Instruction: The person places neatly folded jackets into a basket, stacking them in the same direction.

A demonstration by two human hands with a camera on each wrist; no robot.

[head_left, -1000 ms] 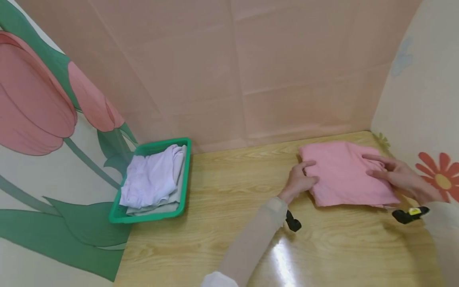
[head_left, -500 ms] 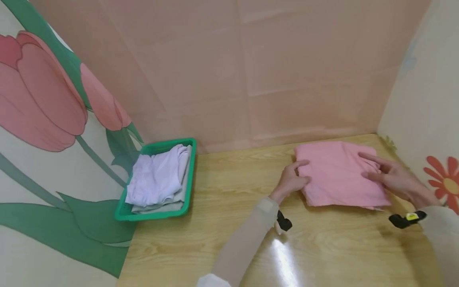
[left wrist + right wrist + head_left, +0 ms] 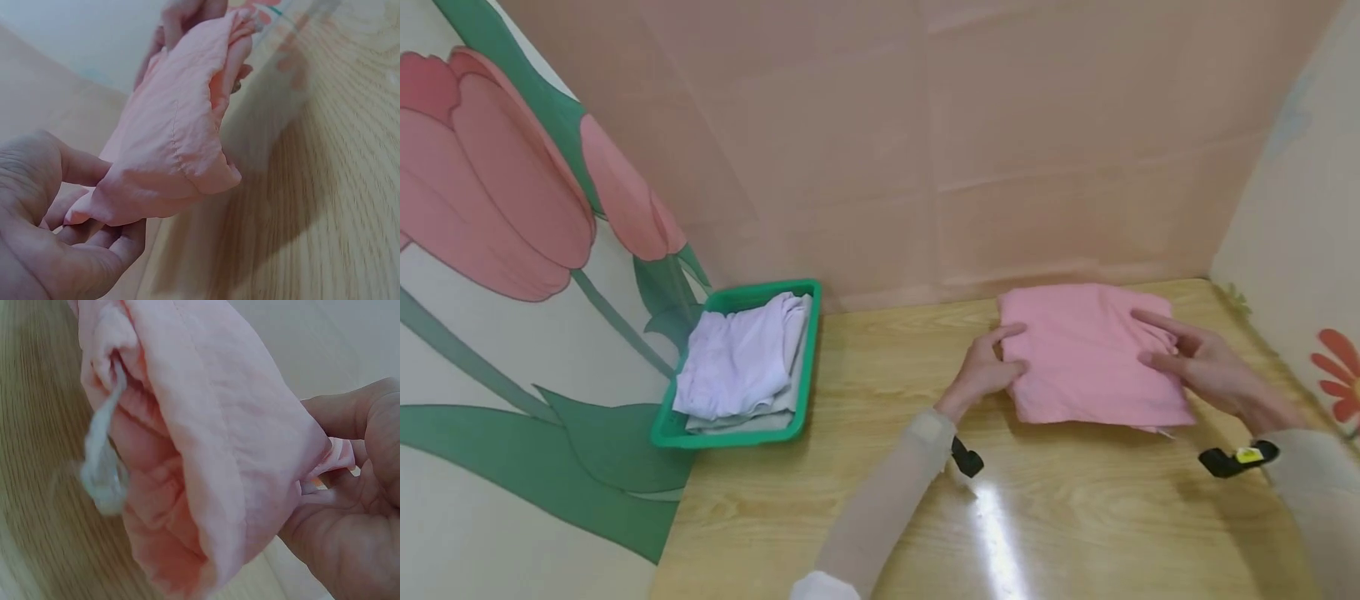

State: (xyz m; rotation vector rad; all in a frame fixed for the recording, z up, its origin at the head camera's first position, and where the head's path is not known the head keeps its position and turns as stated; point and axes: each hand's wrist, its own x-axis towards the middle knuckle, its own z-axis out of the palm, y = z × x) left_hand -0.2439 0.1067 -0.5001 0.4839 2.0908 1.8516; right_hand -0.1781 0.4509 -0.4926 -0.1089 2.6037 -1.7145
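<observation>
A folded pink garment [image 3: 1086, 354] is held between both hands above the right part of the wooden table. My left hand [image 3: 985, 367] grips its left edge, thumb on top and fingers curled beneath, as the left wrist view shows on the pink cloth [image 3: 169, 137]. On the opposite edge my right hand [image 3: 1210, 367] pinches the cloth in the same way. From the folds in the right wrist view [image 3: 212, 425] dangles a whitish translucent strip [image 3: 103, 462]. The garment's underside is hidden in the head view.
At the table's left side stands a green basket [image 3: 808, 375] holding a folded lavender garment [image 3: 737, 358] on top of grey cloth [image 3: 793, 387]. A pink-beige sheet [image 3: 887, 167] hangs behind the table [image 3: 880, 400]. Walls with painted flowers flank both sides.
Both hands have shifted left together with the pink garment, which appears slightly raised. The head view has turned a little, so the basket sits farther right in the picture.
</observation>
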